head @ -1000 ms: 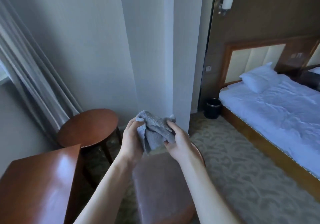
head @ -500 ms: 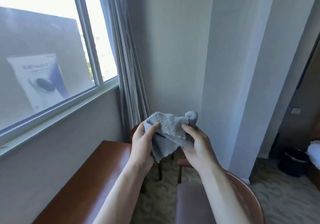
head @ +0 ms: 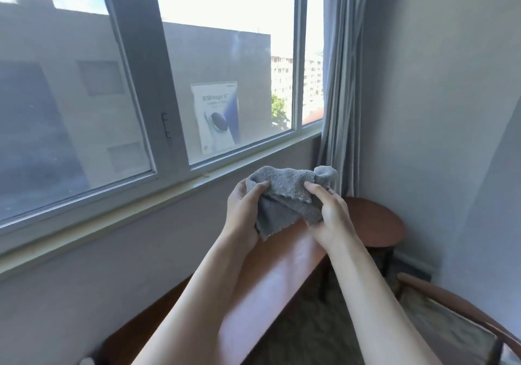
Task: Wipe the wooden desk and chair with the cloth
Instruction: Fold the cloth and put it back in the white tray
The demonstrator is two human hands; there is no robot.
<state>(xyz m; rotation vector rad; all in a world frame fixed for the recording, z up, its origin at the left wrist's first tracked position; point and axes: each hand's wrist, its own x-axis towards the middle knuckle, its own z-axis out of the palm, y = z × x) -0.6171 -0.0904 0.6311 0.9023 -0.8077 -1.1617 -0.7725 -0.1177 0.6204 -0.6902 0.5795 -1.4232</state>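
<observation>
Both hands hold the grey cloth point(head: 284, 195) up in the air above the far end of the wooden desk point(head: 270, 283), clear of its surface. The left hand point(head: 242, 209) curls round the cloth's left edge, thumb pressed on top. The right hand point(head: 329, 215) pinches the right side, thumb on the front fold. The cloth is bunched, its long axis running left to right, a loose corner hanging down. The chair point(head: 462, 305) stands near right; a round side table point(head: 375, 223) sits beyond the desk, by the curtain point(head: 341, 68).
</observation>
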